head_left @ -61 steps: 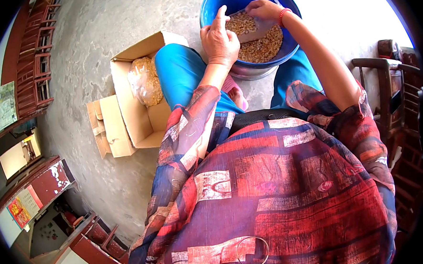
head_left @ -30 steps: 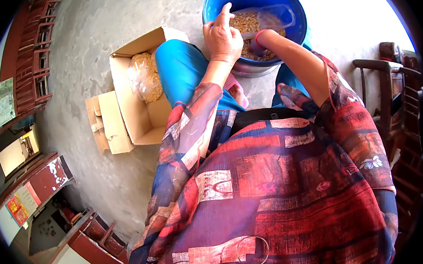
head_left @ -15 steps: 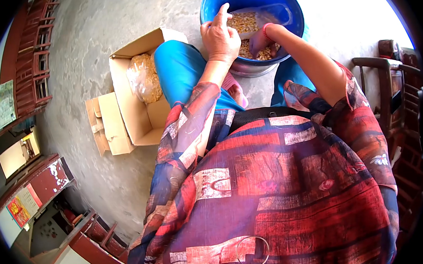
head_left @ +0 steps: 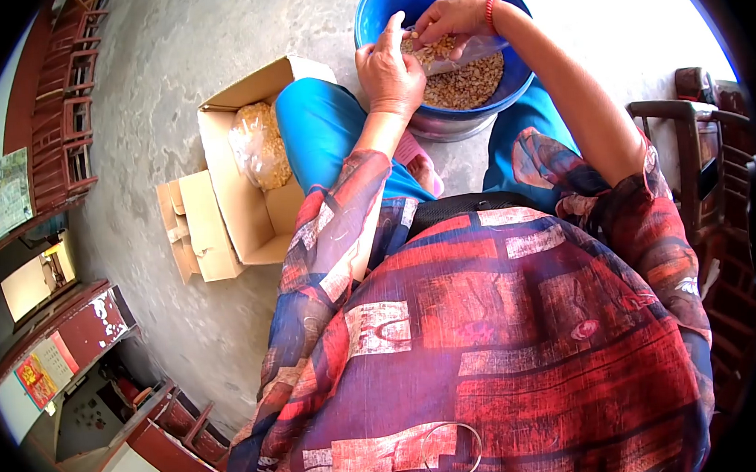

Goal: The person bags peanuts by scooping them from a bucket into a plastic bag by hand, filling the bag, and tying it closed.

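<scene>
A blue bucket [head_left: 518, 62] stands between my knees with pale yellow kernels [head_left: 464, 84] that look like corn in it. Over its near-left part lies a clear plastic bag [head_left: 477, 51], with more kernels inside. My left hand [head_left: 389, 75] is at the bucket's left side, closed on the bag's edge, index finger pointing up. At the bag's mouth is my right hand [head_left: 456, 20], a red band at its wrist. Its fingers are curled around kernels, some showing below and beside the fingertips. Part of the bag is hidden behind both hands.
Left of my knee, an open cardboard box [head_left: 258, 229] holds a filled clear bag [head_left: 260, 148] of yellow kernels. A wooden chair [head_left: 689, 134] stands at the right. Dark red wooden furniture [head_left: 72, 115] lines the far left of the concrete floor [head_left: 166, 102].
My right hand has come up out of the kernels in the bucket and moved left to the bag's mouth, beside my left hand. The left hand has barely moved.
</scene>
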`<control>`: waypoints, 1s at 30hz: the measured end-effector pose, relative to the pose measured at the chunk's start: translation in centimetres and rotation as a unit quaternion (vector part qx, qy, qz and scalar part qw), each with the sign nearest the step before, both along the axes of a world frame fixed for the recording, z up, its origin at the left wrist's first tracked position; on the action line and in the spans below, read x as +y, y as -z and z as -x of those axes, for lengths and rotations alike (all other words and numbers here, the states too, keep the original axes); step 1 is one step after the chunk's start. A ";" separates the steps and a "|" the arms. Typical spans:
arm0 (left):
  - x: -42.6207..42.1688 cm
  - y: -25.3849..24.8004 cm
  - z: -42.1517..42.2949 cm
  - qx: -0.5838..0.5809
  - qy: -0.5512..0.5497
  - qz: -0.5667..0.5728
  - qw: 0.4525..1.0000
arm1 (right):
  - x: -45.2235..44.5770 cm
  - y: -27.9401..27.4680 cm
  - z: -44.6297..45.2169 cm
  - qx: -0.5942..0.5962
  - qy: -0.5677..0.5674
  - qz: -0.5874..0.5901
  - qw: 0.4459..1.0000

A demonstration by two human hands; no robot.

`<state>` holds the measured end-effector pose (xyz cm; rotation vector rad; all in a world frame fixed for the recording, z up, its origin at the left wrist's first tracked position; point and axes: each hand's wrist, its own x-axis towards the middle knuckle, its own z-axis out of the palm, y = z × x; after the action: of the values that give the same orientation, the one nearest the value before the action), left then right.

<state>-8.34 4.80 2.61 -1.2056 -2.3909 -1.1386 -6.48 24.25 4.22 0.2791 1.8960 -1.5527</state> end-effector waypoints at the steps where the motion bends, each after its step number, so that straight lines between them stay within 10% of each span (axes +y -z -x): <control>1: 0.0 0.0 0.0 0.004 -0.004 0.005 1.000 | 0.4 0.1 0.4 0.026 -0.017 -0.033 0.999; 5: 0.0 0.2 0.0 0.011 -0.006 0.002 1.000 | 2.9 1.9 0.6 0.157 -0.002 -0.204 0.966; 10: 0.0 0.2 0.0 0.007 -0.005 0.004 1.000 | 4.8 5.2 -0.3 0.398 0.119 -0.590 0.692; 17: -0.1 0.1 0.0 -0.008 0.007 0.016 1.000 | 2.1 4.9 -4.7 0.122 0.074 -0.547 0.825; 22: -0.1 0.2 -0.1 -0.003 0.007 0.012 1.000 | 3.8 7.8 -4.8 0.285 0.113 -0.527 0.792; 24: -0.1 0.3 0.1 0.005 0.007 0.001 1.000 | 5.2 6.8 -4.2 0.301 0.279 -0.034 0.911; 30: 0.0 0.3 0.1 0.008 0.000 0.001 1.000 | 4.6 3.9 -6.2 0.337 0.390 -0.056 0.855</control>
<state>-8.41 4.76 2.34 -1.2103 -2.3808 -1.1239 -0.23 28.82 0.29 0.6956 2.6150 -2.2851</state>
